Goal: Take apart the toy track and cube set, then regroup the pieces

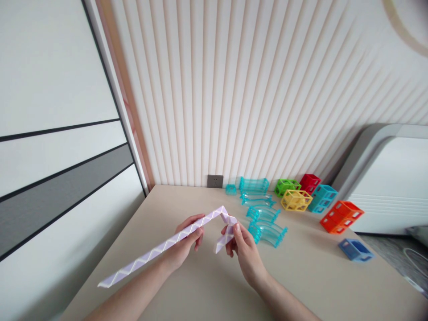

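Note:
A long purple and white segmented snake puzzle [160, 248] is held up over the table. Its straight part slopes from the lower left up to a bend near the middle, where a short end folds downward. My left hand [187, 236] is closed around the straight part, below the bend. The short folded end is pinched between the thumb and fingers of my right hand [243, 245]. Some of my fingertips are hidden behind the puzzle.
Clear teal curved track pieces [267, 232] lie in a column right of my hands. Beyond are green [284, 187], yellow [297, 200], red [309, 183], light blue [323, 198], orange [341, 216] and blue [355, 250] open-frame blocks. A ribbed wall with a socket [215, 181] backs the table [187, 294].

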`<action>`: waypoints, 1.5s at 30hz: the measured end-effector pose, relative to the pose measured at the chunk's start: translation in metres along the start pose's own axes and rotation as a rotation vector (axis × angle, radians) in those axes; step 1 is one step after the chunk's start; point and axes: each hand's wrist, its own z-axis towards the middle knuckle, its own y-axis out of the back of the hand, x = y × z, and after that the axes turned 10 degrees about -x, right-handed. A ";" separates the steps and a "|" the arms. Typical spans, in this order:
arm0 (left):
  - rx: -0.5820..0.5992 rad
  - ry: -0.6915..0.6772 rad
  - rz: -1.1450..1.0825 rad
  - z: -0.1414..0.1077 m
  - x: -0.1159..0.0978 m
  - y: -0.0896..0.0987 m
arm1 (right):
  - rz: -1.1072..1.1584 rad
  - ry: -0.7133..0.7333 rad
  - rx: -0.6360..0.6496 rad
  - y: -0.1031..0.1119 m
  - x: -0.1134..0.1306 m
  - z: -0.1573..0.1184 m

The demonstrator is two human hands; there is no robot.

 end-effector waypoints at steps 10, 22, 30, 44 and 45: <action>0.071 0.054 -0.005 0.000 -0.004 -0.002 | -0.036 0.044 0.339 -0.007 -0.006 -0.010; -0.060 0.346 -0.013 -0.009 0.003 -0.014 | -0.303 0.178 0.351 -0.008 -0.019 -0.013; -0.124 0.307 0.164 -0.014 -0.004 -0.012 | -0.223 0.176 0.457 -0.011 -0.012 -0.017; -0.093 0.270 0.149 -0.017 -0.012 -0.026 | -0.362 0.191 0.340 -0.009 -0.009 -0.019; -0.079 0.282 0.121 -0.018 -0.012 -0.028 | -0.394 0.197 0.318 -0.009 -0.009 -0.020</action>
